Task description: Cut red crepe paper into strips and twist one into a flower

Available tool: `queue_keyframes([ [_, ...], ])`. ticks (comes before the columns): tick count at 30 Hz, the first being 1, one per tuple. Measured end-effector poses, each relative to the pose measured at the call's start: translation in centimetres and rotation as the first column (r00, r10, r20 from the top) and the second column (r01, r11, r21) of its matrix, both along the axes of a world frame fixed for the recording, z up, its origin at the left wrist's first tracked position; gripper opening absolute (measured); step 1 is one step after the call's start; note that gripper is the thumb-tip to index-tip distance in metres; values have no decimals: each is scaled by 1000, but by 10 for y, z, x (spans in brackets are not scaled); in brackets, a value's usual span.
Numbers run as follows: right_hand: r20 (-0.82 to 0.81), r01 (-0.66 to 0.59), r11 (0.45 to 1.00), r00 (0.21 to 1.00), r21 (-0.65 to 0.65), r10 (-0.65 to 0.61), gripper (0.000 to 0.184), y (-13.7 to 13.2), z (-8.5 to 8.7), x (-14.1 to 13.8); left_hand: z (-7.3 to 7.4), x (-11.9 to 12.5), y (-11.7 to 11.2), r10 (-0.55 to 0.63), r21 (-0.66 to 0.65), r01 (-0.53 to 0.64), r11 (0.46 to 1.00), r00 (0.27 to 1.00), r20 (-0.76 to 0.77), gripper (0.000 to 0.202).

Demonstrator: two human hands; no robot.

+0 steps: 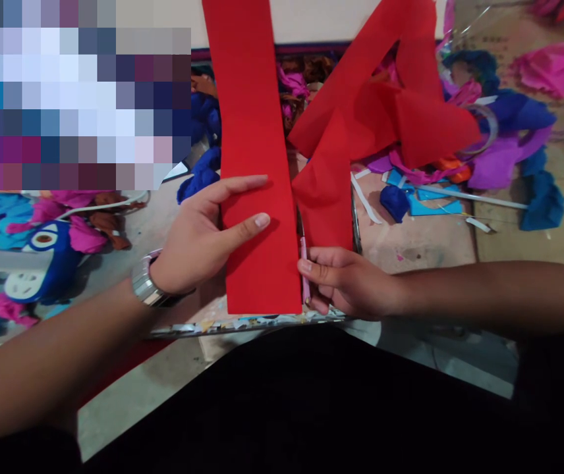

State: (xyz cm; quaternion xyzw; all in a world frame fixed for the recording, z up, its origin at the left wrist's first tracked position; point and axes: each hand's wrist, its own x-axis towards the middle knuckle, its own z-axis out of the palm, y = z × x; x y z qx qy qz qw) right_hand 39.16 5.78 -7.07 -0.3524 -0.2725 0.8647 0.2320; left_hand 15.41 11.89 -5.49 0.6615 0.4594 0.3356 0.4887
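Note:
A long red paper strip (252, 131) runs from the top of the view down to the near edge of the work surface. My left hand (203, 234), with a metal watch on its wrist, pinches this strip between thumb and fingers. My right hand (346, 283) is closed around pink-handled scissors (304, 276), whose blades sit at the strip's right edge. A second, crumpled red paper piece (375, 112) hangs folded just right of the strip and reaches down to the scissors.
Scraps of blue crepe paper (539, 197), purple paper (504, 155) and pink paper (559, 69) litter the tan work surface (420, 243). A blue figure with white eyes (39, 263) lies at the left. A blurred patch covers the upper left.

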Motion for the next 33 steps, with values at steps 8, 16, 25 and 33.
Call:
queue_keyframes([
  [8,-4,-3,999,1000,-34,3,47,-1,6,-2,3,0,2,0,-44,-5,999,992,-129,52],
  [16,46,-58,998,997,-28,59,43,-1,6,-1,7,3,-1,44,-63,-58,996,976,-211,49],
  [25,43,-106,994,993,-17,106,41,0,6,-2,6,3,-1,56,3,-56,998,976,-210,48],
  [33,57,-107,994,993,-7,108,36,-1,2,-2,3,0,-1,44,26,-40,999,978,-203,48],
])
